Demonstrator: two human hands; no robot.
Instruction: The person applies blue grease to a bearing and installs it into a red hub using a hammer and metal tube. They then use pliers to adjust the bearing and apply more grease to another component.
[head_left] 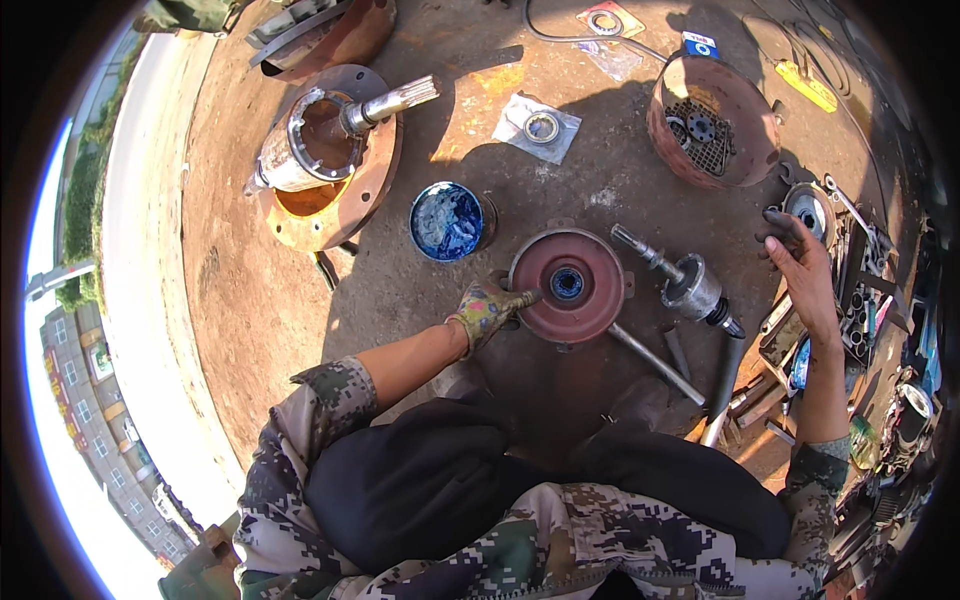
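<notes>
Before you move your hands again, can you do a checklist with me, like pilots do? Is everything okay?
1. Left grip touching the red round part: ok, at its left edge. How tightly it holds: cannot tell.
2. Right grip free: ok, it's raised beside the tools, with nothing seen in it.
3. Blue grease in the red part's middle: ok, blue shows there. Whether there's enough: cannot tell.
4. Grease tub covered against dirt: not ok, it stands open.
5. Grey shaft piece clear of the red part: ok, it lies apart on the right.
</notes>
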